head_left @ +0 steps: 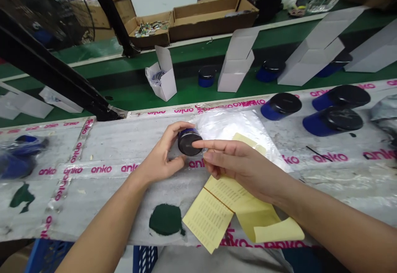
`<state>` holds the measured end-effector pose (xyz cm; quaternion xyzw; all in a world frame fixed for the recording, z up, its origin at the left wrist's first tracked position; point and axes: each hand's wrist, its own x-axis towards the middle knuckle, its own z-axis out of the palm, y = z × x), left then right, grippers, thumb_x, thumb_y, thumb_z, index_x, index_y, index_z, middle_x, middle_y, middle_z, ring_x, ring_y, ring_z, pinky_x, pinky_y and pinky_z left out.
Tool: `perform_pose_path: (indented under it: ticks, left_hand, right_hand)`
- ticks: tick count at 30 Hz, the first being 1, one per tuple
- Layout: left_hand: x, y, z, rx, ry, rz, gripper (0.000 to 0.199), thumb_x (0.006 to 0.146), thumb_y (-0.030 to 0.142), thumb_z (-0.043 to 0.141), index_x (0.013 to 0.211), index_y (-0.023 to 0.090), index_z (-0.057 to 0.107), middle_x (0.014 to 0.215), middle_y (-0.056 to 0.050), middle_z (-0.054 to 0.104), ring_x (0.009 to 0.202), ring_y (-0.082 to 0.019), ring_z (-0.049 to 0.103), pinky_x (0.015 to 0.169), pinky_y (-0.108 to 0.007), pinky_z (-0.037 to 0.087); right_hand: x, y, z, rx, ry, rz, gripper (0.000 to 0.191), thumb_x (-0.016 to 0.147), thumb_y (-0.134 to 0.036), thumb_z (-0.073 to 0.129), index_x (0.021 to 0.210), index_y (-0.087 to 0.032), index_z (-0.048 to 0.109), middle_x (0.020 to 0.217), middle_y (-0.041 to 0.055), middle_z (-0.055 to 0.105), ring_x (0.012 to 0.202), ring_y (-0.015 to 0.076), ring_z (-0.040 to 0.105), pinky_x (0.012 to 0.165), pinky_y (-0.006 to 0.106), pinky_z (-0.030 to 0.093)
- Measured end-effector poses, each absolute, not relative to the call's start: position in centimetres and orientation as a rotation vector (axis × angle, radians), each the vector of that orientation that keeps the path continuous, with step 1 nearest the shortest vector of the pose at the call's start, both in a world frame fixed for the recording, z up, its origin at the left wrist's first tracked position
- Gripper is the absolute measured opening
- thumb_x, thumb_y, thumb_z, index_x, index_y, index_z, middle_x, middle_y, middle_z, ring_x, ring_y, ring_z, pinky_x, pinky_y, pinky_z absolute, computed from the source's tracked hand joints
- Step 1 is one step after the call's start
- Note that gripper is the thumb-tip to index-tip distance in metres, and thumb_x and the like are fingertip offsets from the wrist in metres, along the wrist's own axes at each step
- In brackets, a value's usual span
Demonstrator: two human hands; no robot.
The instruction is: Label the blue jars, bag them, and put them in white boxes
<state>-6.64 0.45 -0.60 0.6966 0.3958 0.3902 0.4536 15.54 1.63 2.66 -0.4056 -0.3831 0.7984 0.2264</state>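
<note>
My left hand [166, 153] is curled round a short blue cylinder with a black end [189, 144], tilted so the black face points toward me. My right hand [235, 163] has its index finger stretched out, the tip touching that black face. Its other fingers are bent beneath, and I see nothing held in them. Below the right hand lies a folded yellow sheet of labels [211, 215] with rows of small print, its near end curling up. A clear plastic bag [235, 122] is spread flat behind it, partly under the yellow sheet.
More blue cylinders with black tops [281, 106] stand on the right. Behind, a green belt [189, 95] carries open white boxes [235, 72] and other cylinders. A black post [62, 66] slants across the left. Bagged blue items [18, 157] lie far left.
</note>
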Motion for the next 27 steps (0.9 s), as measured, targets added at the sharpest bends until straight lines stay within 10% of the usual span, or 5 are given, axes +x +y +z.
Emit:
perform_pose_path:
  ticks: [13, 20, 23, 27]
  left_hand:
    - [-5.9, 0.6, -1.1, 1.633, 1.167, 1.06, 0.035, 0.096, 0.023, 0.058, 0.131, 0.023, 0.06, 0.143, -0.009, 0.059, 0.135, -0.024, 0.054, 0.117, -0.041, 0.041]
    - [-5.2, 0.9, -1.3, 1.541, 1.214, 1.216, 0.029, 0.087, 0.027, 0.075, 0.113, 0.023, 0.064, 0.127, -0.007, 0.068, 0.127, -0.023, 0.061, 0.11, -0.039, 0.046]
    - [-4.9, 1.5, -1.3, 1.484, 1.253, 1.258, 0.025, 0.084, 0.027, 0.077, 0.106, 0.022, 0.066, 0.12, -0.006, 0.071, 0.12, -0.023, 0.064, 0.106, -0.038, 0.048]
    - [-4.3, 2.2, -1.7, 1.481, 1.417, 1.223, 0.018, 0.09, 0.03, 0.068, 0.106, 0.022, 0.069, 0.115, -0.004, 0.073, 0.114, -0.025, 0.065, 0.104, -0.042, 0.049]
  right_hand:
    - [16.4, 1.7, 3.6, -1.197, -1.397, 1.79, 0.059, 0.089, -0.035, 0.067, 0.145, -0.02, 0.057, 0.073, -0.0012, 0.064, 0.065, 0.0153, 0.057, 0.064, 0.032, 0.05]
    - [15.5, 2.3, 1.6, -1.016, -1.941, 1.239, 0.042, 0.09, -0.024, 0.062, 0.131, -0.022, 0.069, 0.137, 0.0108, 0.066, 0.117, 0.026, 0.066, 0.088, 0.04, 0.06]
    - [16.7, 2.5, 2.5, -1.032, -2.143, 1.036, 0.036, 0.093, -0.022, 0.062, 0.128, -0.021, 0.071, 0.129, 0.0093, 0.073, 0.122, 0.0278, 0.066, 0.101, 0.043, 0.053]
    - [20.0, 1.7, 4.1, -1.226, -2.437, 0.903, 0.02, 0.094, -0.032, 0.065, 0.108, -0.023, 0.076, 0.095, 0.0053, 0.079, 0.085, 0.0259, 0.073, 0.069, 0.037, 0.055]
